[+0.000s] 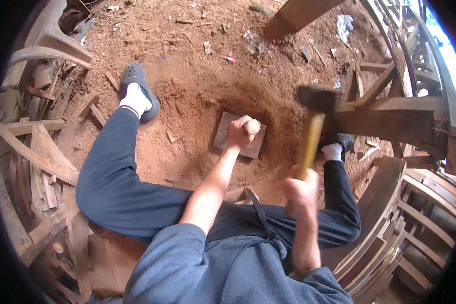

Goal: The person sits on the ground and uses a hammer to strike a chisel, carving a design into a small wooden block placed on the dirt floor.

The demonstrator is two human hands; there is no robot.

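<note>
The step in hand looks like striking with a hammer, seen with the tool up between blows or partway through one. The left hand [238, 134] is closed in a fist around a light-brown, round-ended piece [252, 126], perhaps wooden, whose end shows at the top of the grip; its lower part is hidden by the fingers. Beneath that hand lies a flat squarish slab [221, 140], set in a hollow of the reddish-brown sawdust [182, 152]. Whether the piece touches the slab cannot be told.

The right hand [302, 188], to the right of the left one and nearer the body, is wrapped tightly around the yellow handle of the hammer [312, 144]. The dark head stands beyond that hand, well apart from the held piece, and is blurred; whether it is rising or falling is unclear. Farther right of this hand, a thick wooden beam [395, 125] reaches in toward the hammer head.

The next move, as I judge it, calls for the left hand to keep the piece steady over the slab, with its knuckles clear of the blow, and for the right to bring the head squarely onto the exposed end, clear of the beam
</note>
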